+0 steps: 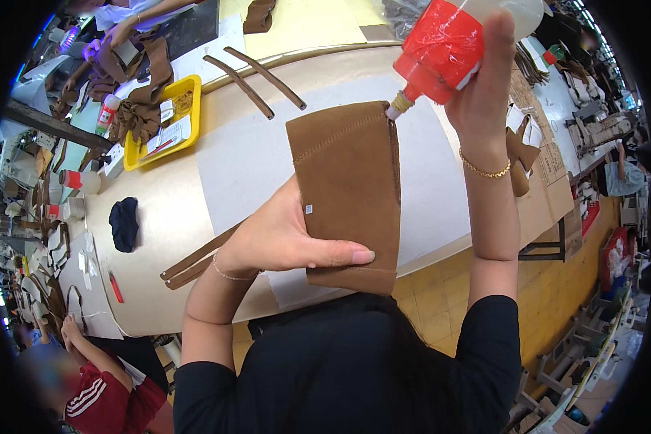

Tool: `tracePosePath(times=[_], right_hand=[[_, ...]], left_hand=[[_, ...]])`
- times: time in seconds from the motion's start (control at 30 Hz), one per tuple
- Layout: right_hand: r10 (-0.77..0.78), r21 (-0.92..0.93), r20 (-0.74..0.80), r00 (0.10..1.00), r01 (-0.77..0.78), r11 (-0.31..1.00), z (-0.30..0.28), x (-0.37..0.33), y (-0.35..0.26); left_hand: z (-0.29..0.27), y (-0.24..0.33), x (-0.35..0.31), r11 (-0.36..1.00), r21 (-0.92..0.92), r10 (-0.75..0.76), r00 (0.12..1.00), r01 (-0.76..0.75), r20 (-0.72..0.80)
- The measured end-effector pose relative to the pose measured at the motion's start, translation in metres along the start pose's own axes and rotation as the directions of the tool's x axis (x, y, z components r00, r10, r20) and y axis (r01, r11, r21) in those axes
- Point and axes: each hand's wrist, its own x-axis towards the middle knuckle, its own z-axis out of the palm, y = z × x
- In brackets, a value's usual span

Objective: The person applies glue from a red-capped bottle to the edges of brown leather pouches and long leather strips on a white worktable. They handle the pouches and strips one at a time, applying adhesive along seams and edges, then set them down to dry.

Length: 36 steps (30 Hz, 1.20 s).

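A brown leather panel with stitched seams and a small white sticker is held up over the table by my left hand, thumb across its front, fingers behind it and hidden. My right hand grips a squeeze bottle with a red label, tipped nozzle-down. The nozzle's tip meets the panel's upper right corner, along the right edge. Behind the panel lies a white paper sheet. Two narrow brown straps rest beyond the panel, and more straps lie partly behind my left wrist.
A yellow tray with papers and a red pen stands at the far left, near brown leather pieces. A dark blue cloth and a red-handled tool lie left. A person in a red shirt works at lower left.
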Motion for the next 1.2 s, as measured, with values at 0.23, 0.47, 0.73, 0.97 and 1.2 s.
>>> tracePosePath(times=[0.23,0.47,0.73,0.97,1.2], right_hand=[[-0.019,-0.286,-0.08,0.997,-0.004,0.958,-0.01,-0.023,-0.006],[0.051,-0.482,-0.026,0.998,-0.057,0.874,-0.001,-0.048,-0.02],[0.045,-0.35,-0.041,0.998,-0.056,0.935,0.002,-0.075,-0.026],[0.052,-0.19,0.036,0.998,-0.044,0.981,0.0,-0.086,-0.027],[-0.081,0.009,0.371,0.925,0.083,0.996,-0.019,-0.08,-0.013]], left_hand=[[-0.003,0.001,0.002,1.0,0.001,0.01,1.0,-0.01,-0.009],[-0.001,-0.001,0.005,0.997,-0.023,0.071,0.996,-0.073,-0.044],[0.001,0.005,0.005,0.996,-0.017,0.082,0.993,-0.084,-0.087],[0.002,0.002,0.008,0.994,-0.024,0.099,0.988,-0.103,-0.121],[0.001,0.003,0.008,0.998,-0.057,0.001,0.987,-0.01,-0.16]])
